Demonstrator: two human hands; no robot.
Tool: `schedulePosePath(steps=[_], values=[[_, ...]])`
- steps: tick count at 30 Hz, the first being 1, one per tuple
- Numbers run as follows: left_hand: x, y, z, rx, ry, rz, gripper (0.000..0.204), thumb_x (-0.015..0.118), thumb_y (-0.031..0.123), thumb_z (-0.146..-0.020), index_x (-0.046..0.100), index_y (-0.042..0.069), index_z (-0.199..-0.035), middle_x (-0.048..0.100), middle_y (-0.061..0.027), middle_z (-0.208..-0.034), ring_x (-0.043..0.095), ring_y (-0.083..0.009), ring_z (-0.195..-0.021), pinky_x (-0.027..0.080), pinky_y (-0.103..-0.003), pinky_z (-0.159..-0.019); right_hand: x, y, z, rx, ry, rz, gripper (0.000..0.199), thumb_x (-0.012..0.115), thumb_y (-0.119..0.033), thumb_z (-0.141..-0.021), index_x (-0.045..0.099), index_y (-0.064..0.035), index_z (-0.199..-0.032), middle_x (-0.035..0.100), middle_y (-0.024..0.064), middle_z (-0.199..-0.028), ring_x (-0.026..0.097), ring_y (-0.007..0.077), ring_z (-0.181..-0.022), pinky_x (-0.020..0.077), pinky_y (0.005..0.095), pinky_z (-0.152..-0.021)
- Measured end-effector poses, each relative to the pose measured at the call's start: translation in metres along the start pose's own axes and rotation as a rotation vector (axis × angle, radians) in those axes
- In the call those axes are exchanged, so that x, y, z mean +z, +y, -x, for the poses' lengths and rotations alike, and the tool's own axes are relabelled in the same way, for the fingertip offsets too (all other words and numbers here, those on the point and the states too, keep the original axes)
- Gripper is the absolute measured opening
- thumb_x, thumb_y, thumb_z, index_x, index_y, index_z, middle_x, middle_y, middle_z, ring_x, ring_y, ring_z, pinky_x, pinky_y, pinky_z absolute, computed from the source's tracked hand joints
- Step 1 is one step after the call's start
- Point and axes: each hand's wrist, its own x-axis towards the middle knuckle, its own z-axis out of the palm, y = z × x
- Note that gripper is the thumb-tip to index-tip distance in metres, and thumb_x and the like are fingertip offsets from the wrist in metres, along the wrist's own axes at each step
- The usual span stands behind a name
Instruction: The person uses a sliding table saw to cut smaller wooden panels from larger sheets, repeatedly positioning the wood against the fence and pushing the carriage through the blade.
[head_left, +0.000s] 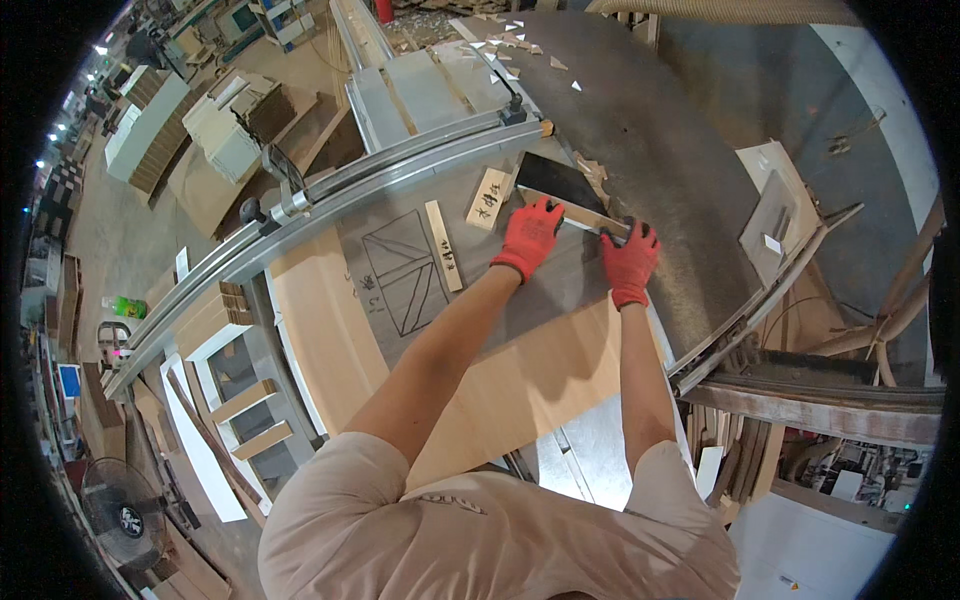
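Both my hands wear red gloves. My left hand (529, 235) presses down on a narrow pale wooden strip (580, 216) lying across the grey saw table (660, 170). My right hand (629, 262) grips the strip's right end. A dark panel (556, 180) lies just beyond the strip. The strip rests at the far edge of a grey board (410, 265) with pencil-drawn lines on it. Two small light wood blocks lie left of my left hand: a short one (488, 198) and a long thin one (443, 245).
A long metal fence rail (330, 195) runs diagonally across the table's left side. Wood offcuts (500, 45) litter the far table. Stacks of boards (235, 120) stand at left, a fan (125, 515) on the floor lower left, and a plywood sheet (520, 370) lies under my arms.
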Motion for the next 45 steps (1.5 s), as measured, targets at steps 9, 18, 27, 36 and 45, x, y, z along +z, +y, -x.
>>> schedulePosePath(steps=[9, 18, 27, 36, 45], values=[[-0.011, -0.001, -0.001, 0.055, 0.039, 0.052, 0.047, 0.070, 0.018, -0.078, 0.059, 0.010, -0.123, 0.057, -0.0144, -0.114, 0.060, -0.0325, -0.102, 0.051, -0.043, -0.081, 0.018, -0.002, -0.013, 0.201, -0.088, -0.226, 0.056, 0.068, -0.029, -0.083, 0.050, -0.0037, -0.129, 0.068, 0.0221, -0.110, 0.065, 0.0398, -0.103, 0.0507, 0.0479, -0.087], [-0.015, -0.007, -0.010, 0.061, -0.046, -0.035, 0.049, 0.067, 0.017, -0.079, 0.057, 0.008, -0.126, 0.058, -0.0149, -0.115, 0.060, -0.0322, -0.104, 0.051, -0.042, -0.083, -0.014, -0.042, 0.005, -0.223, 0.060, 0.230, 0.064, 0.073, -0.027, -0.079, 0.049, -0.0063, -0.134, 0.059, 0.0188, -0.123, 0.056, 0.0358, -0.118, 0.0470, 0.0439, -0.096], [-0.029, 0.002, 0.020, -0.428, 0.106, 0.336, 0.076, 0.078, 0.019, -0.075, 0.040, 0.004, -0.138, 0.058, -0.0198, -0.122, 0.058, -0.0366, -0.114, 0.050, -0.042, -0.092, 0.032, -0.072, 0.001, -0.459, -0.063, 0.107, 0.039, 0.060, -0.017, -0.086, 0.060, -0.0075, -0.124, 0.058, 0.0134, -0.119, 0.057, 0.0338, -0.109, 0.0497, 0.0430, -0.091], [0.014, -0.008, 0.002, -0.659, 0.361, 0.928, 0.062, 0.072, 0.001, -0.073, 0.043, 0.003, -0.127, 0.060, -0.0159, -0.118, 0.061, -0.0302, -0.110, 0.048, -0.037, -0.095, 0.041, -0.065, -0.005, -0.492, -0.057, 0.141, 0.041, 0.062, -0.018, -0.084, 0.060, -0.0105, -0.125, 0.059, 0.0137, -0.118, 0.058, 0.0342, -0.109, 0.0526, 0.0417, -0.086], [0.015, -0.050, 0.019, -0.423, 0.173, 1.517, 0.050, 0.063, -0.009, -0.082, 0.044, 0.006, -0.127, 0.055, -0.0103, -0.116, 0.064, -0.0199, -0.090, 0.056, -0.032, -0.073, 0.039, -0.074, -0.012, -0.562, -0.101, 0.148, 0.030, 0.059, -0.017, -0.085, 0.064, -0.0082, -0.114, 0.061, 0.0122, -0.109, 0.061, 0.0316, -0.101, 0.0531, 0.0424, -0.082]])
